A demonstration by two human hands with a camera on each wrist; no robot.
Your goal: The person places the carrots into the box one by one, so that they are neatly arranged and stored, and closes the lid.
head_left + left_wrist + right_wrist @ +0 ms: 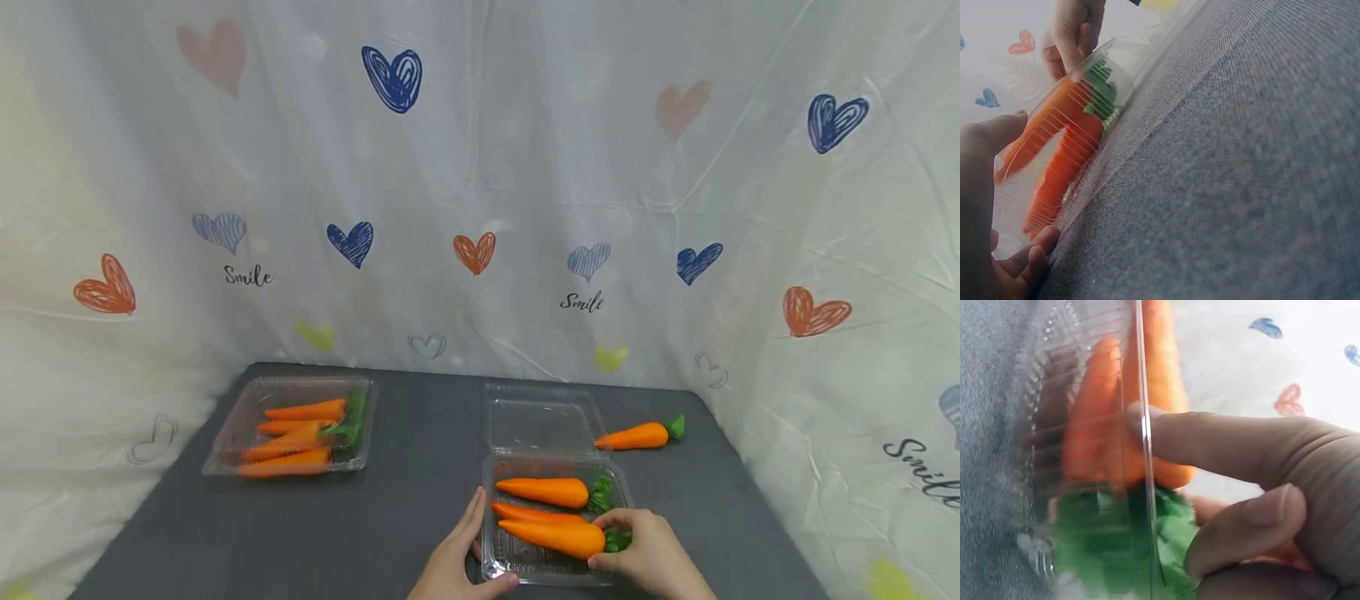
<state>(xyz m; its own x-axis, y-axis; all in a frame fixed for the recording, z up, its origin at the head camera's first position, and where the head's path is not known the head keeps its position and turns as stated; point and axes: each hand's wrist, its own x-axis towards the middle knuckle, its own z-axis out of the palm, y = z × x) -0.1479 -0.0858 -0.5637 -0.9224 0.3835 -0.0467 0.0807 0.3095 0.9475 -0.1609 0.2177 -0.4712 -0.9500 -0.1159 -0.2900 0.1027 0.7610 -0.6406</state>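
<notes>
A clear plastic clamshell box [491,575] lies with its lid folded back, and three orange toy-like carrots with green leafy tops are inside. My right hand [647,546] pinches the nearest carrot [555,536] by its thick end, beside the leaves. Across the right wrist view, the box wall partly covers that hand's thumb and the carrots. My left hand [457,554] rests spread against the box's left side, its thumb by the front corner. In the left wrist view, the left thumb and fingers [1035,259] lie on either side of the box end.
Another clear box [217,454], holding several carrots, stands at the left of the dark grey table [405,467]. A single carrot [636,437] lies to the right of the open lid [542,421]. A white curtain [450,167] printed with hearts encloses the back and sides.
</notes>
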